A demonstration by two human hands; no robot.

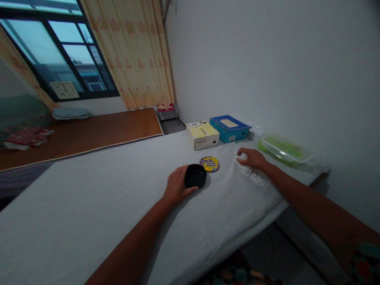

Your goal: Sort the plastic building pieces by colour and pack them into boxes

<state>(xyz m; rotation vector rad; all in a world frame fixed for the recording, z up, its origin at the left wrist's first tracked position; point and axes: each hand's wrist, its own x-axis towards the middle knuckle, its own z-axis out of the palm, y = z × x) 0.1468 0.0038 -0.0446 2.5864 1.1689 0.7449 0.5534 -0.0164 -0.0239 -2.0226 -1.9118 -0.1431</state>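
Note:
My left hand (175,185) is wrapped round the side of a round black tin (196,176), which stands on the white cloth with its open top facing up. Just behind the tin lies a round yellow lid (209,164) with dark printing. Over to the right, my right hand (252,157) has its fingers curled down onto a loose pile of small white cards (257,179). Some cards are between its fingertips, and others lie spread beneath the palm toward the table edge. Their print is too small to read.
A white-and-yellow box (204,141) and a blue box (231,135) stand at the back by the wall. A clear plastic container (289,149) with green contents sits right of them. The table's near edge runs below my right forearm. Beyond the table is a brown mat (113,126).

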